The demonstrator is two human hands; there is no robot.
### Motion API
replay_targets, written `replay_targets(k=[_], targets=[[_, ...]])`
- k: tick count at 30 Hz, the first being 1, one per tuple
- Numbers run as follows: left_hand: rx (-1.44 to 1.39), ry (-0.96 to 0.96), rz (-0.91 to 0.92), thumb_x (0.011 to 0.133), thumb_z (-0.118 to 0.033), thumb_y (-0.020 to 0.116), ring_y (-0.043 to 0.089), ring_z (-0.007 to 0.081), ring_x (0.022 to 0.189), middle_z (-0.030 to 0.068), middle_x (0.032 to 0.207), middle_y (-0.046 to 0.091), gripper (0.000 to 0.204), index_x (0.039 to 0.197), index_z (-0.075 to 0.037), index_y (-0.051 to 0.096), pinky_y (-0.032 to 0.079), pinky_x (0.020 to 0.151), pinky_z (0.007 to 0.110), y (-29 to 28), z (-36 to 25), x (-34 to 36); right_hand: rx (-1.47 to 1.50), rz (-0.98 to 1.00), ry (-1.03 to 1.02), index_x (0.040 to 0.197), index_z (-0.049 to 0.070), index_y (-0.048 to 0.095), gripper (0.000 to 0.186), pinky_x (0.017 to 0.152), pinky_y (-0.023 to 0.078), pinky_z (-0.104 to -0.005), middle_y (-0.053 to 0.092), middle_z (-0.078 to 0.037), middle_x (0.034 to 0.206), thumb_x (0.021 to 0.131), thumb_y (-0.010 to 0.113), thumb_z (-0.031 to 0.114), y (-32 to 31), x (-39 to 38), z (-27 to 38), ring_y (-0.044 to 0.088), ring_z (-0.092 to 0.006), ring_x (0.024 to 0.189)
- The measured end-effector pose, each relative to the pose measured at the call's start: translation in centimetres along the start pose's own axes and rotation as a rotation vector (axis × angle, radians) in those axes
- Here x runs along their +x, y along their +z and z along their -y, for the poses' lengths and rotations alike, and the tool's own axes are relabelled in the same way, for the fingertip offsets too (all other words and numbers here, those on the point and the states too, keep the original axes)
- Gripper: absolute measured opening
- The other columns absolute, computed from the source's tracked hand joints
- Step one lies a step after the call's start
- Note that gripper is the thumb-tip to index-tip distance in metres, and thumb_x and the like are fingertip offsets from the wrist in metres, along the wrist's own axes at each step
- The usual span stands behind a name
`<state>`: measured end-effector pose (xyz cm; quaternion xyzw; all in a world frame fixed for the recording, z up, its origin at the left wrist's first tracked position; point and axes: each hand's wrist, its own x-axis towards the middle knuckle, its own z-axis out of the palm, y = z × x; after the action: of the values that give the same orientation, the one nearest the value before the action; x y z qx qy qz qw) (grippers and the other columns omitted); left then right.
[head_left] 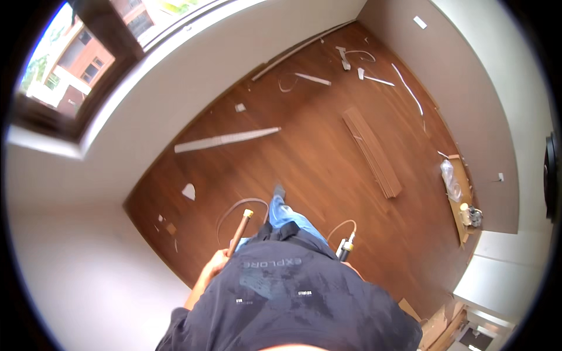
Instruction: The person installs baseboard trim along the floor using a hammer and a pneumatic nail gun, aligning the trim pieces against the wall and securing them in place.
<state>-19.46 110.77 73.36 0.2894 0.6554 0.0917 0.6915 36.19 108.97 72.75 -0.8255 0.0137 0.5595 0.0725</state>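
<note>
Gripping a brown yellow-tipped rod (239, 233): left hand (218, 262), clamped. Right hand (352, 271) mostly hidden by dark shirt (287, 316), near black-and-yellow tool (346, 251); grip not discernible.

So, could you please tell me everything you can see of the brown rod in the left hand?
The brown rod is straight and slim, with a yellow end piece; its material is unclear. Left of the picture's centre, it slants up and rightward, yellow end uppermost. The left hand grips its lower part, hiding that end.
</note>
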Motion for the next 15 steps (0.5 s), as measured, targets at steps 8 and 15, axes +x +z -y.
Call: replay_targets(k=[8,15], targets=[[0.245,0.064,-0.219,0.081,-0.023,0.074,0.071,0.0223,0.076,0.0117,0.086,0.073,0.034,0.107,-0.002,0.069,0.057,0.071,0.037,-2.8,-25.3,11.2,0.26,0.074,-0.4,0.114,0.004,0.06,0.031,0.059,0.053,-0.0372,0.065,-0.008,0.095,0.085,0.062,-0.007,-2.6,7.2,28.2,0.065,-0.0188,0.079],[0.174,0.021,-0.154,0.08,-0.02,0.071,0.07,0.0231,0.08,0.0124,0.09,0.073,0.04,0.115,-0.003,0.07,0.056,0.074,0.037,-6.7,-43.6,26.5,0.544,-0.27,-1.375,0.152,0.004,0.044,0.062,0.096,0.053,-0.0348,0.06,-0.009,0.134,0.095,0.069,0.007,3.0,-1.0,63.4,0.061,-0.0195,0.116]])
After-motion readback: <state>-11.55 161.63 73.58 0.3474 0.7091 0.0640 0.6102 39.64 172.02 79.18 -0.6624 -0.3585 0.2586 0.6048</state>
